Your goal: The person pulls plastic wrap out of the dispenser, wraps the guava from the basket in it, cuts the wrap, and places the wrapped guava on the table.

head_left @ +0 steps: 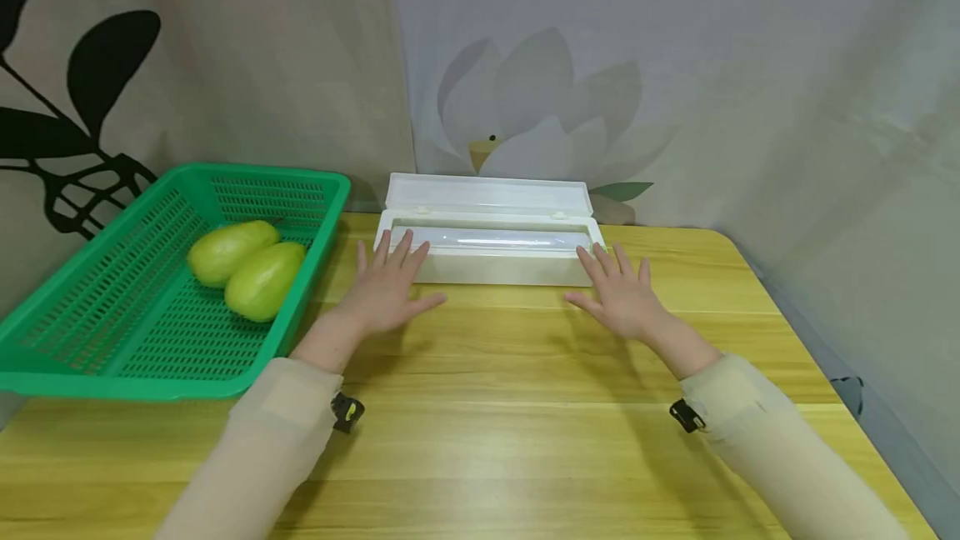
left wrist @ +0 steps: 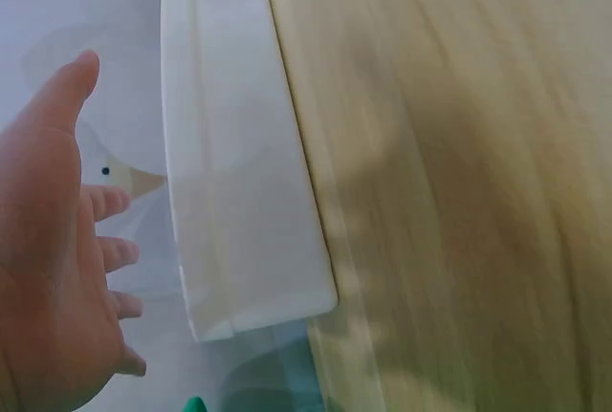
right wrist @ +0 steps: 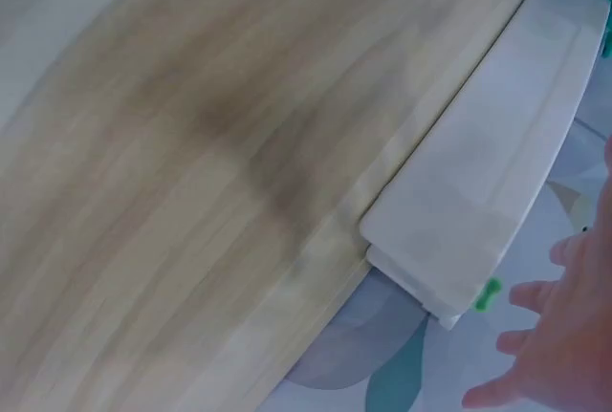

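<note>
Spread wide and holding nothing, with the left hand (head_left: 386, 288) at eight o'clock of the white box (head_left: 502, 270) and the right hand (head_left: 622, 302) at four. Apparently at the reaching step, with no grip taken yet; would next call for bringing fingers and thumbs evenly to the two ends of the box.

Straight ahead at twelve o'clock, near the far edge of the table (head_left: 495, 415): the box, lid (head_left: 491, 195) raised along its twelve-o'clock side, shiny pale roll (head_left: 510, 239) lying lengthwise inside. Out at ten o'clock: a green basket (head_left: 150, 388) with two green fruits (head_left: 264, 283). Beyond, at twelve: a printed cloth (head_left: 300, 48).

Partly hidden behind fingers: the near corners of the box. Seemingly apart from it in the left wrist view, but hard to confirm for either side. Cut off: part of the right hand in its own wrist view, and the basket's nine-o'clock end in the head view. Too glossy to identify: the roll.
</note>
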Tool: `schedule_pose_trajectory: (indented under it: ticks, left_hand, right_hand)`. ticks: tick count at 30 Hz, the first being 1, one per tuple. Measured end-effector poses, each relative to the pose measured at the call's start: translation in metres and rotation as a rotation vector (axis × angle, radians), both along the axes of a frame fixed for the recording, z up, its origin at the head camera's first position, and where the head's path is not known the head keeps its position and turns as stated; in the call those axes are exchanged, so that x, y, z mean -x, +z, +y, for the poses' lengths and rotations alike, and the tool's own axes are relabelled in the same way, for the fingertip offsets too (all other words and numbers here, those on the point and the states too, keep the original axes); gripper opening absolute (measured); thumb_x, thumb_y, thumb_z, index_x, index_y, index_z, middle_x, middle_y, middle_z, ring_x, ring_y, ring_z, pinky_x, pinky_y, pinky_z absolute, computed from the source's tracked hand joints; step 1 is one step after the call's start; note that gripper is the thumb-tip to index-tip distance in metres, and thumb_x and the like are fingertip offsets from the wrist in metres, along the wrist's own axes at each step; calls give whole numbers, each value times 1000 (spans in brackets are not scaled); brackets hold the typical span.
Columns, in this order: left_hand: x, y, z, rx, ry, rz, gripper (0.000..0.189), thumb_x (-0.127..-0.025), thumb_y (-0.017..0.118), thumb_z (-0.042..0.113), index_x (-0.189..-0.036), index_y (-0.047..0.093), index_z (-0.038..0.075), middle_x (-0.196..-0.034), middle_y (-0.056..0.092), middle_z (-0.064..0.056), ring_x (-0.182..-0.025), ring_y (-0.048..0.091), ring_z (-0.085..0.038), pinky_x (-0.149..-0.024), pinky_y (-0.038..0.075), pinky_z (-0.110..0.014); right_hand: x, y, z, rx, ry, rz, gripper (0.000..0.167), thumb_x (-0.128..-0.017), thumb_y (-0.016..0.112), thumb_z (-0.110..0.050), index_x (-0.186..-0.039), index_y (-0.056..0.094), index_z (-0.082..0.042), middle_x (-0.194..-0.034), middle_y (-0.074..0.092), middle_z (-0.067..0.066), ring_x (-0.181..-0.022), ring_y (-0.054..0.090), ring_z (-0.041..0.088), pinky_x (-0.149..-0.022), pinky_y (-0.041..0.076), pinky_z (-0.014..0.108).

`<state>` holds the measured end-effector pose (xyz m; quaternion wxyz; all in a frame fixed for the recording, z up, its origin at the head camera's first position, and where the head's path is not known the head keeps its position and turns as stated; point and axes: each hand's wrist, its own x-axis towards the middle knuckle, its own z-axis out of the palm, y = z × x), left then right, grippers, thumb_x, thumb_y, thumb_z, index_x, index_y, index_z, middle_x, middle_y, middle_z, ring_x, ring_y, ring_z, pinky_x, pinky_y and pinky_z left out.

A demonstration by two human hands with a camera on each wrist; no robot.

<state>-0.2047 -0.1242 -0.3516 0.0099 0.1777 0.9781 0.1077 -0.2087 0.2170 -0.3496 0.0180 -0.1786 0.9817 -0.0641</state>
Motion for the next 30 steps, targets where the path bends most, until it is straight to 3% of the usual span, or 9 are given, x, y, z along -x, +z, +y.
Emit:
schedule_pose_trajectory:
  ticks: [8, 15, 24, 30]
  left_hand:
    - [22, 2, 2, -23, 70, -25, 84, -90, 44, 60, -149, 18, 7, -156, 9, -21, -142, -1, -46, -107, -2, -70]
    - [31, -2, -5, -13, 91, -63, 83, -91, 40, 61, -150, 15, 8, -156, 7, -21, -142, -3, -44, -107, -4, -69]
    - [40, -10, -15, -1, 105, -60, 80, -93, 37, 58, -151, 12, 8, -156, 7, -20, -143, -2, -43, -108, -5, -68]
    - [44, -15, -19, -4, 107, -34, 67, -97, 36, 50, -148, 24, 9, -156, 12, -19, -143, 4, -43, -108, -1, -69]
  right_hand:
    - [22, -2, -1, 2, -63, -19, 78, -94, 42, -53, -150, 12, -8, -154, 12, 23, -140, 3, 48, -104, 3, 74]
    - [33, -6, 1, 26, -84, -23, 77, -95, 42, -52, -150, 13, -8, -154, 12, 24, -140, 2, 48, -104, 3, 74]
    - [40, -12, 4, 46, -88, -8, 64, -95, 43, -49, -143, 35, -7, -152, 17, 25, -140, 5, 48, -105, 6, 73]
    - [41, -9, 5, 25, -70, 54, 50, -96, 47, -33, -138, 43, -6, -149, 27, 25, -137, 15, 49, -106, 16, 69]
